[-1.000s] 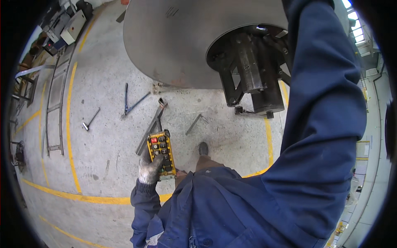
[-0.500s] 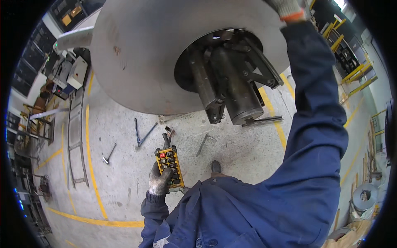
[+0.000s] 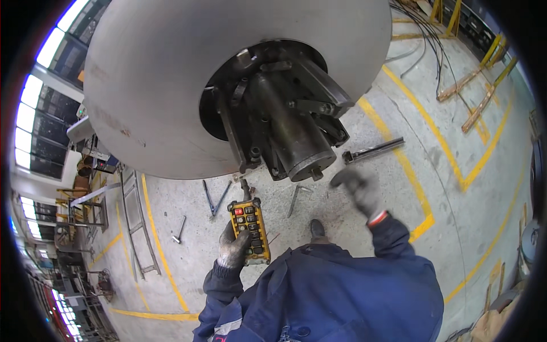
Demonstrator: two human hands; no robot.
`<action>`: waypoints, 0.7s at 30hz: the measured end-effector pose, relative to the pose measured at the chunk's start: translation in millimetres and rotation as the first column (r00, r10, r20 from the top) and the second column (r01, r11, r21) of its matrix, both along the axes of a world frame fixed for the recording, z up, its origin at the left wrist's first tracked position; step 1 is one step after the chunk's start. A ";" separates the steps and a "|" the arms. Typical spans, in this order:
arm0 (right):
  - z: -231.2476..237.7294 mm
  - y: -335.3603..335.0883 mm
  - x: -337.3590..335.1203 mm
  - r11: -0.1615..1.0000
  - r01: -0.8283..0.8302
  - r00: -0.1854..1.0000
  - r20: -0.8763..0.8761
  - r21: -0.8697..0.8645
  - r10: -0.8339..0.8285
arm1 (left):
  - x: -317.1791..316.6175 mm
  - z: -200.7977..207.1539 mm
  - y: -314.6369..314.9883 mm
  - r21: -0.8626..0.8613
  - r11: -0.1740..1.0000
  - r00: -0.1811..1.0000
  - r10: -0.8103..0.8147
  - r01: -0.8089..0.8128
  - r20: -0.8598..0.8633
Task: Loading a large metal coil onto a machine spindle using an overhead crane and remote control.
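My gloved left hand (image 3: 232,246) grips a yellow remote control (image 3: 256,239) with black buttons and a red one, the thumb lying over its face. My gloved right hand (image 3: 360,191) is held in the air with its fingers partly stretched, slightly blurred and with nothing visible in it. It is nearest to the end of a dark steel mandrel (image 3: 285,128). Hinged arms surround this mandrel, which sticks out through the round hole of a big grey metal disc (image 3: 154,85). How the mandrel joins the machine behind the disc is hidden.
On the floor lie a hammer (image 3: 179,229), a blue-handled long tool (image 3: 213,204), an angled metal tool (image 3: 294,200) and a steel bar (image 3: 376,150). A ladder-like frame (image 3: 135,228) lies at left. Cables (image 3: 436,40) and yellow stands (image 3: 494,51) are at the far right.
My right hand has come down from the disc's upper right edge to beside the mandrel's end. The view has shifted. My left hand still holds the remote control.
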State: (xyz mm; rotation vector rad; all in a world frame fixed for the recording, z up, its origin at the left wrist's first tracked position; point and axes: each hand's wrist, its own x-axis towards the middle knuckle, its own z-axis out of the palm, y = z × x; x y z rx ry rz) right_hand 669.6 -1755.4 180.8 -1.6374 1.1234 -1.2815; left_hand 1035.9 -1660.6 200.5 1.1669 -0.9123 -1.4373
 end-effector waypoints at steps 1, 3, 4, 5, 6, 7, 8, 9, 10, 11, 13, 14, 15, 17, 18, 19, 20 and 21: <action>-26.8 12.0 8.5 0.986 -0.127 0.986 -0.093 0.106 0.137 | -12.0 4.2 -6.5 -0.006 1.000 1.000 -0.015 0.015 0.002; -72.1 33.1 36.1 0.919 -0.364 0.927 0.153 0.155 0.342 | -32.1 9.0 -20.8 -0.026 0.998 0.998 -0.054 0.054 -0.011; -71.8 35.8 46.0 0.896 -0.425 0.903 0.131 0.127 0.409 | -38.8 6.3 -26.3 -0.019 0.999 1.000 -0.027 0.028 0.012; -66.7 39.0 52.3 0.870 -0.482 0.875 0.104 0.097 0.473 | -46.7 4.1 -32.4 -0.017 1.000 0.999 -0.001 0.002 0.034; -61.3 44.4 52.0 0.845 -0.530 0.848 0.065 0.074 0.526 | -55.0 1.6 -38.5 -0.009 0.999 0.997 -0.047 0.046 -0.053; -56.8 47.7 50.0 0.824 -0.557 0.830 0.064 0.100 0.553 | -65.0 2.5 -42.3 -0.031 0.999 0.997 -0.045 0.043 -0.067; -53.4 48.6 47.3 0.801 -0.585 0.811 0.065 0.126 0.581 | -75.4 4.2 -45.6 -0.041 0.999 0.998 -0.033 0.031 -0.055; -50.2 49.2 44.9 0.777 -0.610 0.791 0.061 0.157 0.608 | -85.3 6.2 -48.1 -0.051 0.998 0.998 -0.022 0.020 -0.051; -48.4 50.3 44.2 0.789 -0.583 0.803 -0.009 0.195 0.596 | -93.1 7.7 -49.2 -0.073 0.997 0.999 -0.009 0.006 -0.043; -47.0 53.4 42.3 0.798 -0.555 0.806 -0.085 0.236 0.586 | -98.4 2.8 -48.9 -0.122 0.993 0.997 -0.022 0.013 -0.071; -47.6 62.0 46.1 0.831 -0.497 0.835 -0.123 0.249 0.536 | -98.2 -1.6 -44.8 -0.048 0.999 1.000 -0.018 0.017 -0.011; -48.4 68.1 50.6 0.852 -0.470 0.862 -0.086 0.232 0.499 | -100.2 -2.7 -40.6 -0.066 0.997 0.999 -0.036 0.035 -0.014; -47.9 73.7 55.7 0.871 -0.441 0.887 -0.047 0.215 0.460 | -101.8 -3.8 -36.2 -0.085 0.995 0.998 -0.054 0.053 -0.016; -52.3 84.8 63.2 0.839 -0.464 0.884 0.079 0.285 0.461 | -102.4 -10.3 -25.6 -0.082 0.996 0.998 -0.033 0.029 -0.045; -62.9 89.6 68.2 0.821 -0.478 0.878 0.170 0.312 0.447 | -103.9 -12.4 -21.7 -0.087 0.996 0.998 -0.025 0.020 -0.057; -69.3 93.9 72.0 0.804 -0.490 0.869 0.258 0.336 0.422 | -104.6 -13.6 -19.0 -0.093 0.996 0.997 -0.021 0.015 -0.069; -68.9 104.4 76.9 0.853 -0.414 0.906 0.234 0.318 0.352 | -103.5 -18.0 -14.1 -0.067 0.998 0.998 -0.020 0.017 -0.056; -66.2 111.0 76.4 0.856 -0.423 0.905 0.191 0.296 0.381 | -102.9 -24.4 -10.9 -0.075 0.997 0.996 0.000 -0.006 -0.086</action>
